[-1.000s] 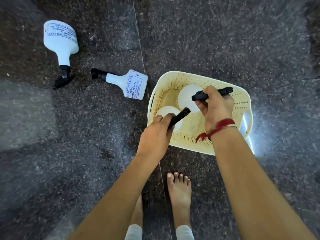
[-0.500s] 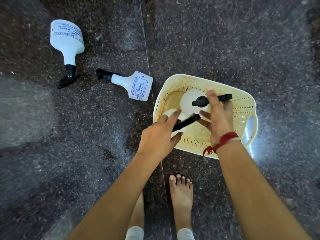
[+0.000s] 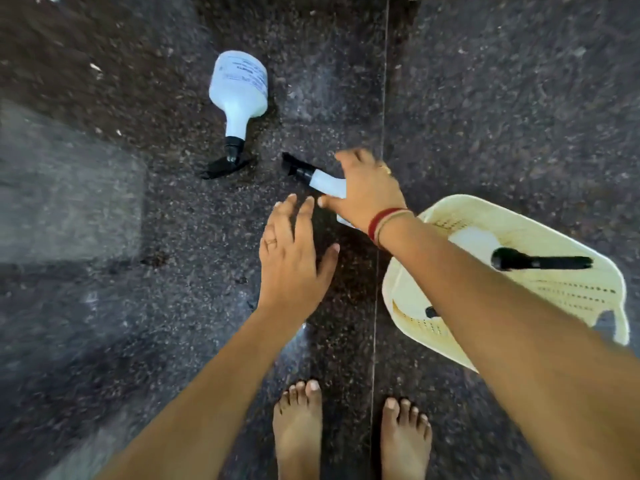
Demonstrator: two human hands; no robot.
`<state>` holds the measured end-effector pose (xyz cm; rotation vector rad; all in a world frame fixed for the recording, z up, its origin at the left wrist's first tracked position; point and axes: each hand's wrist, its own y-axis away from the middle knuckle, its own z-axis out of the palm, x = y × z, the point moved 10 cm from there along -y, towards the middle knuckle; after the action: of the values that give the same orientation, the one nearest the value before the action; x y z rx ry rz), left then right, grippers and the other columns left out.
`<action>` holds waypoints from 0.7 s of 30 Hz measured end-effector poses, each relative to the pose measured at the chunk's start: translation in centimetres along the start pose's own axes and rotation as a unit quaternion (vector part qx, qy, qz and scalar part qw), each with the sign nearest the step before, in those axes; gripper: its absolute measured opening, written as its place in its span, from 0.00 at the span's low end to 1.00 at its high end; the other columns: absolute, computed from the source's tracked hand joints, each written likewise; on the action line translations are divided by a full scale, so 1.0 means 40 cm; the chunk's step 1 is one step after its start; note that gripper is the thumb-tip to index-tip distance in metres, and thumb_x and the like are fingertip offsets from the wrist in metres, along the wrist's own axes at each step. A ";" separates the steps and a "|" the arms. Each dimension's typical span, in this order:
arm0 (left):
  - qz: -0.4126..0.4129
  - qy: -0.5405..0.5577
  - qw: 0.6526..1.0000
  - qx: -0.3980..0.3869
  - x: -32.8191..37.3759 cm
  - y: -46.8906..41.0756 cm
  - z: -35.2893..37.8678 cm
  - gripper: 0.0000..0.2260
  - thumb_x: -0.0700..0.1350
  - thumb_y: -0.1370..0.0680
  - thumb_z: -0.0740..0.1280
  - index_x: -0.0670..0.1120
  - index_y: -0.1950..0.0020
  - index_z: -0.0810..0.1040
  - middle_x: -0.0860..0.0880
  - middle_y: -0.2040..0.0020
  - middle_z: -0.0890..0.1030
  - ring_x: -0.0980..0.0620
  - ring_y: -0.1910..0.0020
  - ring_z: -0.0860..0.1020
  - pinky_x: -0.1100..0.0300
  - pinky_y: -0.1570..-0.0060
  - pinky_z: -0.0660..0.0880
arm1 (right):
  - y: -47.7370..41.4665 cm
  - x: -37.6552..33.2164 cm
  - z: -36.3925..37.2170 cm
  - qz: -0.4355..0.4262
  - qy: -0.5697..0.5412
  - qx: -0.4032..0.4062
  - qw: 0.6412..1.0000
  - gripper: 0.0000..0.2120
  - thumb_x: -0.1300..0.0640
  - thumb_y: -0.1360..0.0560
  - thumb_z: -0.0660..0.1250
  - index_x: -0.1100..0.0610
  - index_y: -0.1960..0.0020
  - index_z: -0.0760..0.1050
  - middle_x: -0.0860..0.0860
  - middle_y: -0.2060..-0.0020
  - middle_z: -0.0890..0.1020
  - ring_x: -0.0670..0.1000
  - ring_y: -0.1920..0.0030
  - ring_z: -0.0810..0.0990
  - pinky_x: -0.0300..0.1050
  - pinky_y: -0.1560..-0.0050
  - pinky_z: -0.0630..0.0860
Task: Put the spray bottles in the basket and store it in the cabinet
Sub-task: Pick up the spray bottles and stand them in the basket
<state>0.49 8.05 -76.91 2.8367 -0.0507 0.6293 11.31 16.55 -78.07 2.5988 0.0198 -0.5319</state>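
A cream plastic basket (image 3: pixel 585 292) stands on the dark floor at the right. Inside it a white spray bottle (image 3: pixel 476 241) shows its black trigger head, and a black bit of a second sprayer (image 3: pixel 431 312) peeks out beside my right forearm. Two white spray bottles lie on the floor: a large one (image 3: pixel 239 91) at the upper middle, and a smaller one (image 3: pixel 323 181) to its right. My right hand (image 3: pixel 369 190) is spread over the smaller bottle's body, thumb and fingers on either side, not closed. My left hand (image 3: pixel 294 254) hovers open just below it, holding nothing.
The floor is dark speckled stone with a thin joint line (image 3: pixel 381 133) running top to bottom. My bare feet (image 3: pixel 299 427) stand at the bottom middle. A paler patch of floor (image 3: pixel 69 202) lies at the left.
Both hands let go of the sprayers in the basket and swung left. My right hand now covers the smaller floor bottle. The view shifted, so the basket sits further right.
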 end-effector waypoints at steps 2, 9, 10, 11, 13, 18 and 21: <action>-0.014 -0.005 1.000 -0.019 -0.055 0.023 0.023 0.28 0.55 0.23 0.62 0.47 0.27 0.59 0.42 0.25 0.56 0.41 0.26 0.52 0.44 0.30 0.56 | -0.050 0.018 0.099 0.020 0.089 -0.101 0.991 0.47 0.40 0.33 0.73 0.53 0.24 0.52 0.55 0.25 0.60 0.63 0.26 0.58 0.71 0.32 0.59; -0.088 0.107 0.990 -0.032 -0.125 0.091 0.070 0.22 0.53 0.22 0.63 0.49 0.31 0.65 0.45 0.26 0.58 0.45 0.26 0.51 0.44 0.31 0.56 | -0.095 0.084 0.139 0.083 0.147 -0.083 0.982 0.37 0.45 0.37 0.76 0.52 0.33 0.65 0.56 0.34 0.66 0.67 0.35 0.66 0.67 0.42 0.70; -0.104 0.132 0.985 -0.026 -0.124 0.087 0.068 0.21 0.53 0.23 0.63 0.49 0.31 0.66 0.45 0.27 0.59 0.45 0.26 0.52 0.46 0.31 0.57 | -0.090 0.083 0.131 0.077 0.138 -0.068 0.985 0.33 0.46 0.36 0.75 0.52 0.35 0.67 0.56 0.36 0.68 0.67 0.36 0.67 0.66 0.43 0.71; -0.125 0.164 0.978 -0.017 -0.124 0.081 0.062 0.20 0.52 0.22 0.63 0.48 0.32 0.67 0.45 0.29 0.61 0.45 0.27 0.54 0.48 0.32 0.58 | -0.083 0.079 0.124 0.070 0.128 -0.053 0.988 0.30 0.47 0.34 0.74 0.52 0.36 0.67 0.57 0.37 0.69 0.67 0.38 0.68 0.65 0.44 0.70; -0.168 0.235 0.957 0.006 -0.125 0.070 0.046 0.19 0.51 0.22 0.64 0.48 0.34 0.68 0.46 0.32 0.65 0.45 0.30 0.59 0.55 0.36 0.58 | -0.060 0.069 0.113 0.051 0.095 -0.029 0.994 0.26 0.47 0.32 0.71 0.53 0.37 0.69 0.58 0.39 0.71 0.68 0.40 0.71 0.63 0.45 0.71; -0.186 0.302 0.935 -0.007 -0.085 0.035 0.033 0.29 0.53 0.28 0.71 0.47 0.30 0.65 0.46 0.35 0.66 0.45 0.33 0.63 0.56 0.37 0.60 | 0.049 0.038 -0.011 0.015 -0.144 0.121 0.982 0.22 0.48 0.31 0.72 0.57 0.41 0.75 0.56 0.47 0.80 0.59 0.46 0.79 0.51 0.48 0.74; -0.098 0.371 0.922 -0.044 -0.010 0.004 0.001 0.50 0.54 0.40 0.80 0.47 0.26 0.56 0.46 0.32 0.65 0.46 0.31 0.64 0.46 0.33 0.66 | 0.159 0.039 -0.092 -0.008 -0.378 0.131 0.916 0.22 0.51 0.33 0.76 0.59 0.43 0.76 0.52 0.54 0.82 0.52 0.52 0.81 0.47 0.50 0.77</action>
<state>0.13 7.89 -77.07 2.2935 0.3207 1.5439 14.78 12.52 -72.75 2.4525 -0.3037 -1.5993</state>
